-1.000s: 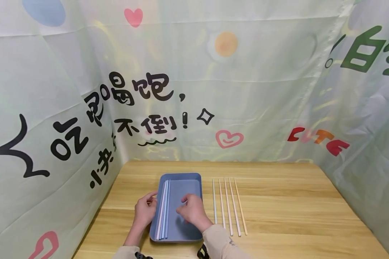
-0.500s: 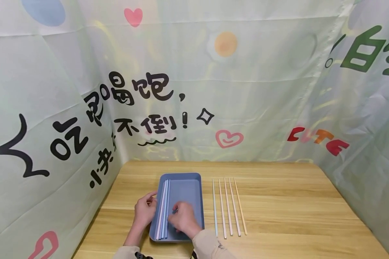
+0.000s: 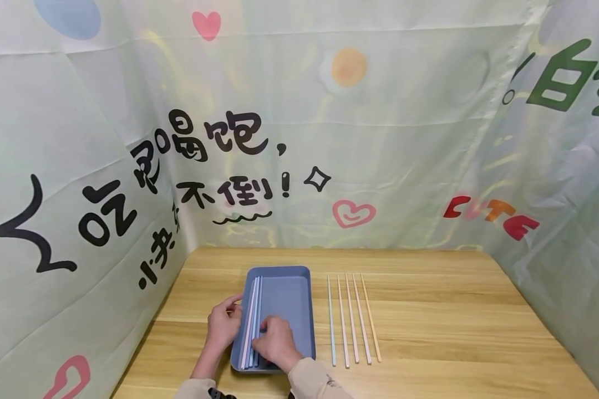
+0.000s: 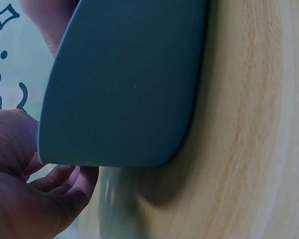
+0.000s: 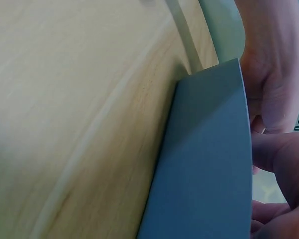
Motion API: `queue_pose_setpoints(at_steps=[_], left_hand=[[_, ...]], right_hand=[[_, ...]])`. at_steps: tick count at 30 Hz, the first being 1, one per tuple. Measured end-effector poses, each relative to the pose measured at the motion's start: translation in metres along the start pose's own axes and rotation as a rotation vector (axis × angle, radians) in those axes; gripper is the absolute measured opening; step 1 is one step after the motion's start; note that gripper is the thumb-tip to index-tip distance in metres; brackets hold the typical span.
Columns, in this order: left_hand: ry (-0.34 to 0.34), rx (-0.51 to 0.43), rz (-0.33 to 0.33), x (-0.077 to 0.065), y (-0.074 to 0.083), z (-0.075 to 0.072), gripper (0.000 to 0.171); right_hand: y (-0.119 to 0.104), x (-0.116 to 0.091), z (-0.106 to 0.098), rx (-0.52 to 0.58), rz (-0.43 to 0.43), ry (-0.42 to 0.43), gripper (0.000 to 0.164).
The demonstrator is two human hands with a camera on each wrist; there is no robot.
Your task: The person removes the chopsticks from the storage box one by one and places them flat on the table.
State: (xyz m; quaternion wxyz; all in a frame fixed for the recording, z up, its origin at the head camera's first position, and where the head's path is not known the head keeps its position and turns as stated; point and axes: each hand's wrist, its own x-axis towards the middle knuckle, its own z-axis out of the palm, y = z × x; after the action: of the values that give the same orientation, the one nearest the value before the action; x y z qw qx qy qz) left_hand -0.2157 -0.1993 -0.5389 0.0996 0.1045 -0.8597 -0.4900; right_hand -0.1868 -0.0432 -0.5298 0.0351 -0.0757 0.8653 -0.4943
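A blue-grey tray (image 3: 284,293) lies on the wooden table, with several pink and blue chopsticks (image 3: 253,299) side by side along its left wall. My left hand (image 3: 224,324) grips the tray's left rim; in the left wrist view, that hand (image 4: 35,184) has bent fingers at the tray's edge. Inside the tray, my right hand (image 3: 277,342) has its fingertips at the lower part of the rightmost chopsticks. Its fingers are bent, but whether they pinch a chopstick is hidden. In the right wrist view, the tray's outer wall (image 5: 209,149) covers the right hand's fingertips (image 5: 269,209).
On the table right of the tray lie several more chopsticks (image 3: 348,321), spaced apart: blue at the left, pinkish in the middle, yellow at the right. Printed cloth (image 3: 404,138) hangs behind the table (image 3: 444,321) and at both sides.
My right hand has moved left and a little towards me inside the tray, up to the chopsticks. The left hand, tray and table chopsticks have stayed put.
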Motion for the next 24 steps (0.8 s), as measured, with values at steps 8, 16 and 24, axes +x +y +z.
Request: queue_pose_setpoints(at_steps=[8,16,24], left_hand=[[0.008,0.004,0.012,-0.0006,0.0032,-0.0007,0.033],[0.014,0.006,0.02,-0.0006,0.002,-0.0006,0.033],[0.015,0.007,0.021,-0.0001,0.0007,-0.0001,0.033]], right_hand=[[-0.0025,0.0005,0.0008,-0.042,-0.003,0.02,0.022],[-0.0002,-0.0004,0.0035,-0.028,0.004,0.034,0.024],[-0.0014,0.0,0.0008,-0.019,0.017,0.046,0.017]])
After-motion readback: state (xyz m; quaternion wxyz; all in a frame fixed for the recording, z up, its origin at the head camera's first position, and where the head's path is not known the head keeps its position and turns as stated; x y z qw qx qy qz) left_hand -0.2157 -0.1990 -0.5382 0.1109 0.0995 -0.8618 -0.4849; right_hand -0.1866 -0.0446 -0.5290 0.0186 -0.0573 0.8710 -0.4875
